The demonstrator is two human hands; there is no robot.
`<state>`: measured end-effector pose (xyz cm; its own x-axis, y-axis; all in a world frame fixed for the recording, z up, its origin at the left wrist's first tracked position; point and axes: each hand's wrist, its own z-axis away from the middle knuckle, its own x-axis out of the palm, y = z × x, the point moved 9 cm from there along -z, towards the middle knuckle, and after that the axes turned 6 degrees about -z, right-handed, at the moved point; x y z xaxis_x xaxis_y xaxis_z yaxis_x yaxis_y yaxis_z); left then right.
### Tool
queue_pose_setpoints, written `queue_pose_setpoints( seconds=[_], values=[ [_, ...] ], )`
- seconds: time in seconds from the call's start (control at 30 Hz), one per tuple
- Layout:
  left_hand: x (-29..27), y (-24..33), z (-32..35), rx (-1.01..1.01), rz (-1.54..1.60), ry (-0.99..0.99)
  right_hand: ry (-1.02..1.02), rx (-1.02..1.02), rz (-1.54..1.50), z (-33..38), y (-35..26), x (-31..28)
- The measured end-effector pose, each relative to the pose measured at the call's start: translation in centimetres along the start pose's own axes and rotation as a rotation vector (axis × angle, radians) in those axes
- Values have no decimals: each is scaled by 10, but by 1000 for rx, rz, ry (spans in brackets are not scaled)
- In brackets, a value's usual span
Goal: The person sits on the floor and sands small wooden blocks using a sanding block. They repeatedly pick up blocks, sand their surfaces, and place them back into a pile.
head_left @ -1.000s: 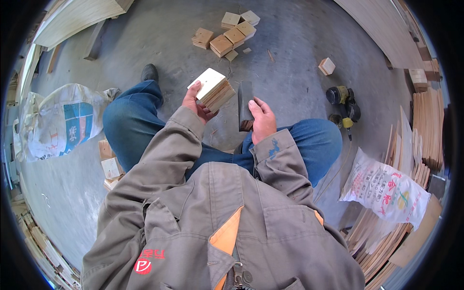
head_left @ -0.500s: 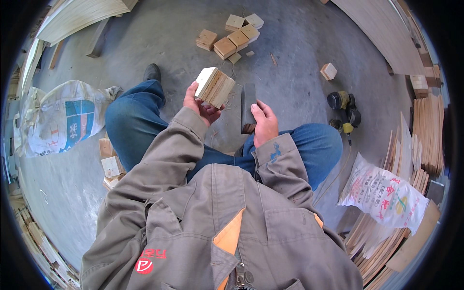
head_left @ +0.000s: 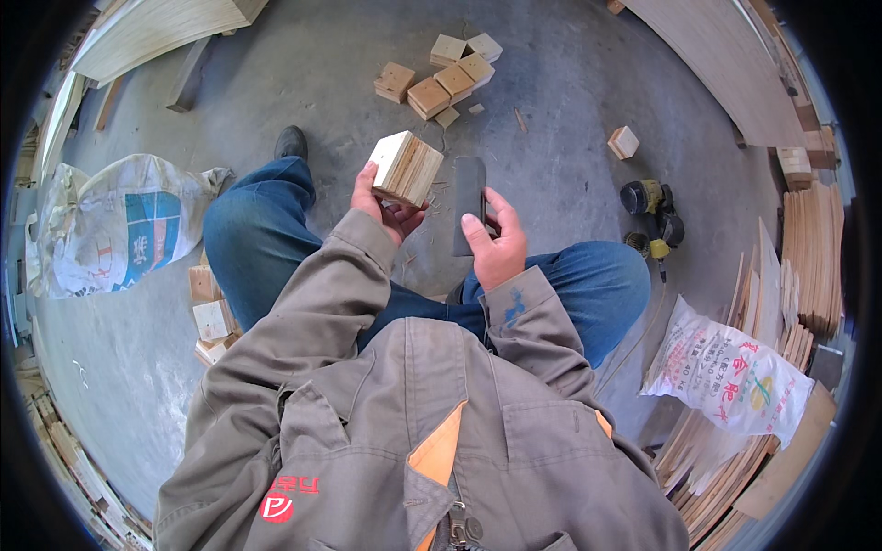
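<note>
My left hand (head_left: 375, 197) is closed around the lower side of a pale plywood block (head_left: 409, 170), lifted above the floor with its layered edge facing right. Just right of it, apart from the block, my right hand (head_left: 502, 246) grips a dark grey, flat, oblong sanding block (head_left: 469, 204) by its right edge, thumb on its face. The sanding block stands lengthwise, its long side toward the plywood. Part of my left fingers is hidden beneath the wooden block.
Several wooden blocks (head_left: 429, 95) lie grouped ahead, with one block (head_left: 623, 142) apart at right. A yellow-black power tool (head_left: 654, 209) with a cord rests by my right knee. White sacks (head_left: 726, 372) and stacked wood strips (head_left: 813, 257) line the right; another sack (head_left: 138, 225) lies left.
My right hand has turned the sanding block so its brown lower end no longer shows, and the fingers have shifted up its edge. The plywood block has barely moved.
</note>
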<state>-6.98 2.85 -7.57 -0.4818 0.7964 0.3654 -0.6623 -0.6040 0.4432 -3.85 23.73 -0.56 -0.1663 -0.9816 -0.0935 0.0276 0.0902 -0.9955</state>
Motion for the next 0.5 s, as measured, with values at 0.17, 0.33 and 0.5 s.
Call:
queue_pose_setpoints(
  seconds=[0.17,0.33,0.5],
  values=[
    [9,-5,-2,-19,26,-67,-111,-446,268,12,-65,23],
    [23,-7,-13,-16,165,-255,-257,-601,339,26,-80,55],
    [41,-8,4,-75,192,-367,-252,-646,474,27,-75,58]
  ],
)
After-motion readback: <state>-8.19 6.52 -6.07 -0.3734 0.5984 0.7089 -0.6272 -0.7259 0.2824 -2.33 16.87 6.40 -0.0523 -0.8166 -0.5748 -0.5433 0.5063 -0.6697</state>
